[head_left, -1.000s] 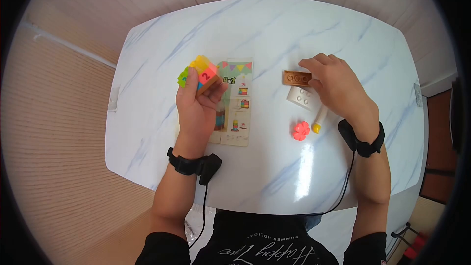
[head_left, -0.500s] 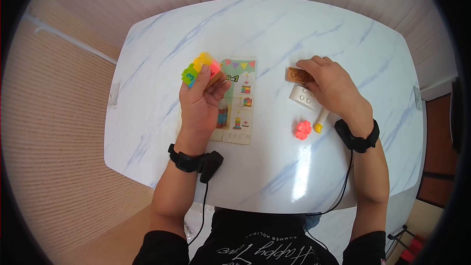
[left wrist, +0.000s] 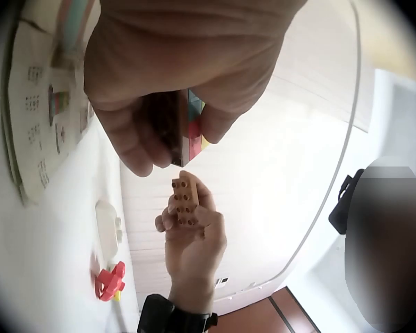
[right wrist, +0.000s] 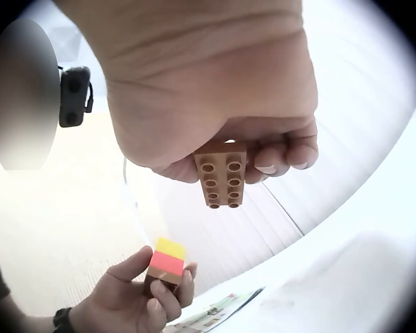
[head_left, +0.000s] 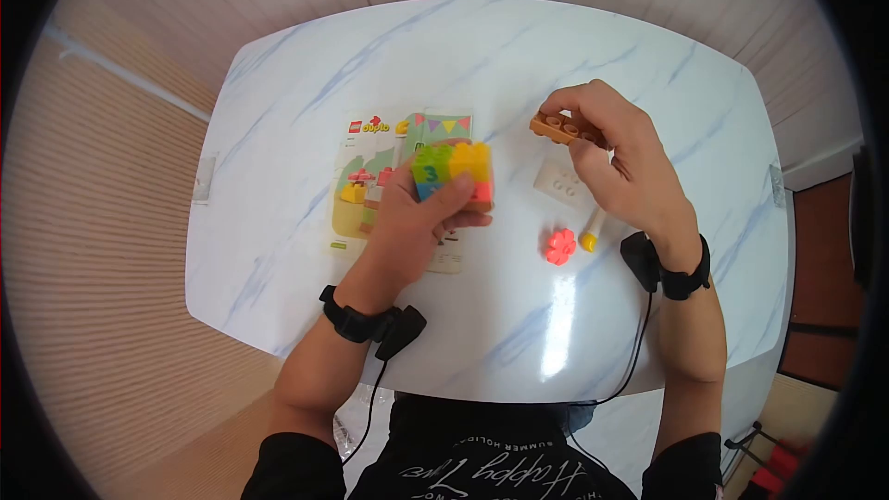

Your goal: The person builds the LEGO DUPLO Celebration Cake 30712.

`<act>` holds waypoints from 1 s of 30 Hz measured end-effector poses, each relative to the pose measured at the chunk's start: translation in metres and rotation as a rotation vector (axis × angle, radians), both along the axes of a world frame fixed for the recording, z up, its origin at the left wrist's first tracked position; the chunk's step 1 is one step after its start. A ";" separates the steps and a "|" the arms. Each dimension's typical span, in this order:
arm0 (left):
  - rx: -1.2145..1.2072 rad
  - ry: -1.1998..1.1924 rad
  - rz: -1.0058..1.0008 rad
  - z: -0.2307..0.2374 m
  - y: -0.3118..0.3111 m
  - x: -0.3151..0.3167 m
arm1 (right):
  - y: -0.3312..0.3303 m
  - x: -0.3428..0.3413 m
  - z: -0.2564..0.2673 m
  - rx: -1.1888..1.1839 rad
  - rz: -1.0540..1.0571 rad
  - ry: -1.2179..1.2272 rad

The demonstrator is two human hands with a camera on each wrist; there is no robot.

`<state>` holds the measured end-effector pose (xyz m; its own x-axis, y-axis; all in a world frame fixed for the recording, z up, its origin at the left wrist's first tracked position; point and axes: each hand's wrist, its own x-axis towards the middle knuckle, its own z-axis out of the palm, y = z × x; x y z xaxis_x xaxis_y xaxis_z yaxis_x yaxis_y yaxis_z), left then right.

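At left I see the printed booklet (head_left: 356, 176) on the surface (head_left: 278, 120), and over it the left of my two hands (head_left: 415, 225) curls firmly round the multicoloured block stack (head_left: 466, 162). Further right lie the pink flower piece (head_left: 559, 246), white brick (head_left: 558, 182) and yellow-tipped stick (head_left: 590, 239); the brown studded brick (head_left: 554, 128) is pinched, raised off the surface, in the right hand (head_left: 632, 167).

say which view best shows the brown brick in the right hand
The right wrist view: the brown brick is close, its studs plainly visible. The head view shows it partly covered by the right hand; the left wrist view, smaller.
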<state>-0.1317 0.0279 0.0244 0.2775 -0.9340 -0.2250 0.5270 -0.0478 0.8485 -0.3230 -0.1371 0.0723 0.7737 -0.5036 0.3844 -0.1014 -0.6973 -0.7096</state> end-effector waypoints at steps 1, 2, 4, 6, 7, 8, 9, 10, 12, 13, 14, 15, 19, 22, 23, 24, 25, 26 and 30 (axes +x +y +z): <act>0.027 -0.035 -0.026 0.003 0.000 -0.005 | 0.003 0.001 0.003 -0.004 0.004 0.004; 0.025 -0.030 -0.024 0.002 0.000 -0.009 | 0.005 0.002 0.006 0.041 0.028 -0.035; -0.006 -0.051 -0.077 0.000 0.000 -0.015 | 0.008 0.003 0.007 0.089 0.047 -0.067; 0.003 -0.060 -0.097 -0.002 0.001 -0.018 | 0.011 0.005 0.007 0.121 0.083 -0.139; 0.008 -0.077 -0.114 -0.001 0.000 -0.020 | 0.014 0.007 0.007 0.117 0.080 -0.135; 0.003 -0.074 -0.115 -0.001 0.001 -0.021 | 0.018 0.011 0.007 0.125 0.104 -0.175; -0.002 -0.087 -0.142 0.000 0.003 -0.021 | 0.023 0.013 0.005 0.136 0.127 -0.214; -0.005 -0.099 -0.168 0.000 0.003 -0.022 | 0.025 0.014 0.004 0.134 0.127 -0.211; 0.003 -0.088 -0.172 0.000 0.003 -0.023 | 0.028 0.013 0.001 0.161 0.203 -0.093; 0.011 -0.080 -0.174 0.000 0.004 -0.024 | 0.028 0.012 0.004 0.149 0.234 -0.041; 0.010 -0.077 -0.172 0.000 0.004 -0.024 | 0.030 0.012 0.006 0.149 0.236 -0.039; 0.010 -0.086 -0.181 0.001 0.003 -0.023 | 0.032 0.011 0.008 0.138 0.216 0.013; -0.021 -0.167 -0.206 -0.004 0.003 -0.027 | 0.032 0.010 0.005 -0.036 0.198 0.140; -0.029 -0.204 -0.203 -0.002 0.003 -0.031 | 0.031 0.009 0.006 -0.107 0.229 0.226; -0.030 -0.203 -0.204 -0.003 0.002 -0.030 | 0.031 0.009 0.006 -0.108 0.228 0.227; -0.023 -0.226 -0.231 -0.004 0.003 -0.027 | 0.031 0.009 0.006 -0.092 0.230 0.240; -0.016 -0.250 -0.256 -0.004 0.003 -0.025 | 0.030 0.009 0.007 -0.077 0.234 0.253; -0.018 -0.250 -0.252 -0.003 0.003 -0.025 | 0.030 0.010 0.010 -0.081 0.236 0.253; -0.018 -0.273 -0.292 -0.002 0.003 -0.023 | 0.031 0.010 0.008 -0.080 0.259 0.225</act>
